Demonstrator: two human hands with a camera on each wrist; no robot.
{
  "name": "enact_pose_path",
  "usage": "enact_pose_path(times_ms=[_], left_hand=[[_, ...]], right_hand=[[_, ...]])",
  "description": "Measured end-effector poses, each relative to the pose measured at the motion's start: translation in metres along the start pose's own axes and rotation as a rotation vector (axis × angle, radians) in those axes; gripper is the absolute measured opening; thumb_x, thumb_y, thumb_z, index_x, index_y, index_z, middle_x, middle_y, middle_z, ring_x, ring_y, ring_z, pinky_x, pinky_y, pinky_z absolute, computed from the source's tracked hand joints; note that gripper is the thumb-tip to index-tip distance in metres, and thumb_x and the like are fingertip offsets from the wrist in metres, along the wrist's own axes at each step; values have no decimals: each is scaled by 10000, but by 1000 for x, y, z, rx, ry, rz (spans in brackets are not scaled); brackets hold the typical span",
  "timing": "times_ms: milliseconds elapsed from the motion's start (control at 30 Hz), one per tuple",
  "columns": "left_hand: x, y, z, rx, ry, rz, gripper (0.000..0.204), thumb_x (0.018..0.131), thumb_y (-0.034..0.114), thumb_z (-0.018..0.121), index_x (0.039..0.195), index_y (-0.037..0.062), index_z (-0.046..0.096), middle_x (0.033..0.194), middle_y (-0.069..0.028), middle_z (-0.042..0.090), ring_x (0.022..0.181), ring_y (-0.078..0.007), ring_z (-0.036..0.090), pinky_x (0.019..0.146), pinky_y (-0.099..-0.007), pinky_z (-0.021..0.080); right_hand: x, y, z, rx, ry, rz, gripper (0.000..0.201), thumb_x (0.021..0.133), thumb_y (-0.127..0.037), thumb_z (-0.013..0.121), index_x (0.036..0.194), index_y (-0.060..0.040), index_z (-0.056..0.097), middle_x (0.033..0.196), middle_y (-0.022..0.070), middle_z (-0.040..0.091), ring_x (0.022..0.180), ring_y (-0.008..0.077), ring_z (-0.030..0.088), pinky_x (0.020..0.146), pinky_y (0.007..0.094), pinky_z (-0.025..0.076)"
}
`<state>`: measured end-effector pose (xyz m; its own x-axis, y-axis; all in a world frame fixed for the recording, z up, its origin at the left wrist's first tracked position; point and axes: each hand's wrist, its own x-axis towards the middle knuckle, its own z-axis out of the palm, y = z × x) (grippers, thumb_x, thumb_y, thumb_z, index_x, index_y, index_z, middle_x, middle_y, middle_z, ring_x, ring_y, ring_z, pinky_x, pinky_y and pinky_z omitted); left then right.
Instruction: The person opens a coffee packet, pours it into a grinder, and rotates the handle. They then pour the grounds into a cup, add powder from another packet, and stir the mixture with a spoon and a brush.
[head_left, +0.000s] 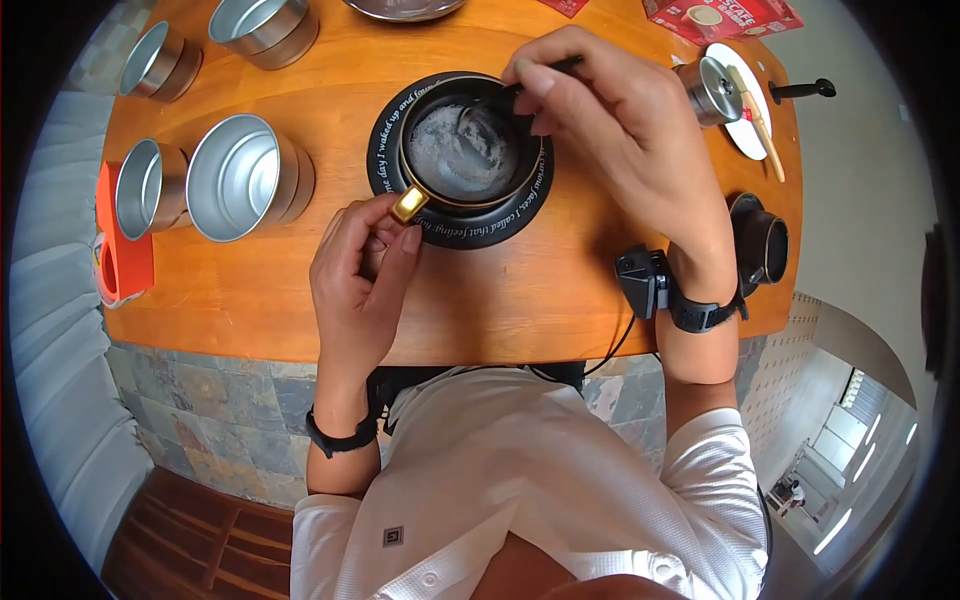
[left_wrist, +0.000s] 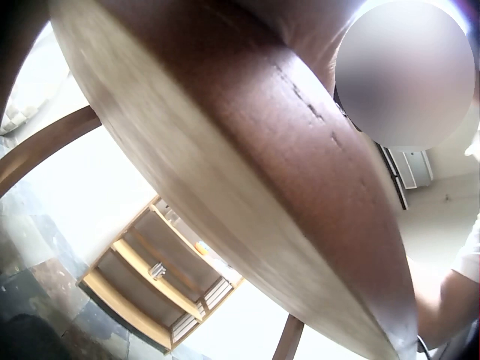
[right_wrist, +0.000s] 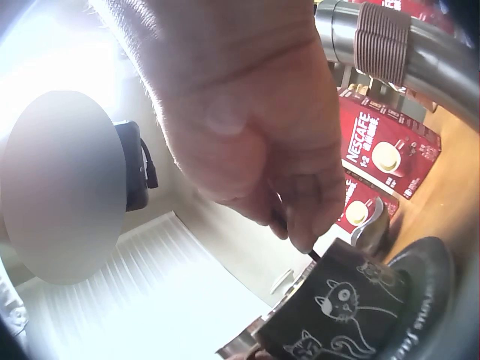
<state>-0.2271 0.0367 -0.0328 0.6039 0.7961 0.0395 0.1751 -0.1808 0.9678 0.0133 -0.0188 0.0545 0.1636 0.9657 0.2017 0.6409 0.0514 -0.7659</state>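
Observation:
A black cup (right_wrist: 337,315) with white cat drawings stands on a black saucer (head_left: 490,228) with white lettering. Fingers and thumb of my left hand (head_left: 360,275) pinch the cup's gold handle (head_left: 410,203). Over the far right rim, my right hand (head_left: 630,135) grips a spoon by its dark handle (head_left: 567,64), the lower end dipping inside the cup. Greyish-white, grainy-looking contents (head_left: 450,155) fill the cup's lower part. The left wrist view shows the table's edge and underside, not the hand's hold.
Several silver tins (head_left: 235,175) stand at left beside an orange object (head_left: 125,240). Red Nescafe boxes (head_left: 720,15) lie at the far right, near a metal canister (head_left: 712,92) and a white plate (head_left: 748,135). A second dark cup (head_left: 762,248) is near the right edge.

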Motion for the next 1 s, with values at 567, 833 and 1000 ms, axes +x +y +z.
enact_pose_path(times_ms=[567, 833, 1000], left_hand=[[2, -2, -2, 18, -5, 39, 239, 967, -2, 630, 1205, -22, 615, 903, 28, 558, 795, -40, 485, 706, -176, 398], [1, -6, -1, -6, -8, 71, 253, 966, -13, 632, 1217, -28, 612, 911, 25, 564, 805, -44, 493, 720, -182, 411], [0, -5, -1, 3, -6, 86, 255, 967, -9, 636, 1220, -30, 611, 927, 21, 566, 811, -47, 497, 731, -184, 420]], right_hand=[[17, -17, 5, 19, 18, 18, 168, 1008, -146, 580, 978, 14, 621, 746, 110, 643, 684, 200, 650, 633, 303, 503], [11, -28, -3, -358, -160, -112, 158, 1031, -147, 560, 1025, -1, 621, 761, 60, 642, 699, 145, 641, 655, 284, 503], [11, -20, 9, -183, -66, -126, 184, 1002, -171, 581, 978, 5, 626, 766, 133, 637, 717, 263, 626, 649, 362, 500]])
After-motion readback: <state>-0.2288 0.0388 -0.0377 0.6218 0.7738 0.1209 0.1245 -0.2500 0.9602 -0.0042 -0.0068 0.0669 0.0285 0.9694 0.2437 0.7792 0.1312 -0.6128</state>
